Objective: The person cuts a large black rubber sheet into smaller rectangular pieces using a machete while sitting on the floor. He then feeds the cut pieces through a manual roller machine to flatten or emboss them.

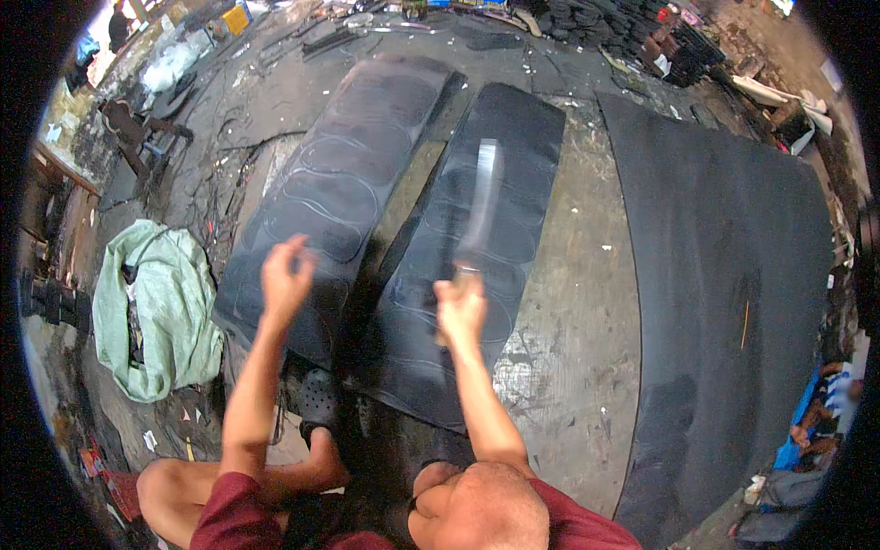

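Observation:
My right hand (461, 310) grips the handle of a long knife (480, 209) whose blurred blade points away from me over a black rubber strip (513, 128). That strip carries several oval outlines. My left hand (285, 275) is raised over a second black strip (367, 119) on the left, fingers loosely curled and holding nothing. The second strip is marked with ovals too. My knees in dark red shorts sit at the lower edge, and one foot in a black shoe (320, 396) rests by the strips' near ends.
A wide black rubber sheet (733, 275) covers the floor on the right. A pale green sack (156, 312) lies at the left. Stacks of black cut pieces (623, 27) sit at the back, with scraps scattered on the grey concrete floor (577, 302).

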The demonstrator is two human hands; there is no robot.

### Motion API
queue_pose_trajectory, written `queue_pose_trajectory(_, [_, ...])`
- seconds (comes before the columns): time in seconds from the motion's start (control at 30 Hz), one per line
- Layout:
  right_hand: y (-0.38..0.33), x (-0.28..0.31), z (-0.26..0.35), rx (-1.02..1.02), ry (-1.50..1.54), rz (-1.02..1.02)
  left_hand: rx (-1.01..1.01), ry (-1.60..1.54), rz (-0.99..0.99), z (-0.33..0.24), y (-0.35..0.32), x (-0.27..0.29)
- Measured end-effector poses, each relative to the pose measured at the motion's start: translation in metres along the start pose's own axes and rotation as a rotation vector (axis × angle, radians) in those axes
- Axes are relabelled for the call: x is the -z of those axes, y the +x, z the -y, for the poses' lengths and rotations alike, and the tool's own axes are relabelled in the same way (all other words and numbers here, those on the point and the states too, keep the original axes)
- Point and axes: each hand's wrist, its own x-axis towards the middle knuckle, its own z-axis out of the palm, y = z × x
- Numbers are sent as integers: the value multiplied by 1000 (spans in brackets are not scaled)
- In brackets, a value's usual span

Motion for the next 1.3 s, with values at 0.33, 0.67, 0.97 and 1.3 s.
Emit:
queue_pose_trajectory(0.33, [2, 86, -75, -272, 304, 7, 633, 57, 548, -100, -81, -117])
queue_pose_trajectory(0.67, [2, 90, -68, -419, 510, -98, 754, 186, 615, -86, -36, -130])
queue_pose_trajectory(0.97, [17, 92, -60, -440, 1016, 135, 166, 5, 386, -177, -5, -27])
queue_pose_trajectory(1.3, [-13, -88, 56, -74, 795, 267, 303, 214, -7, -36, 48, 103])
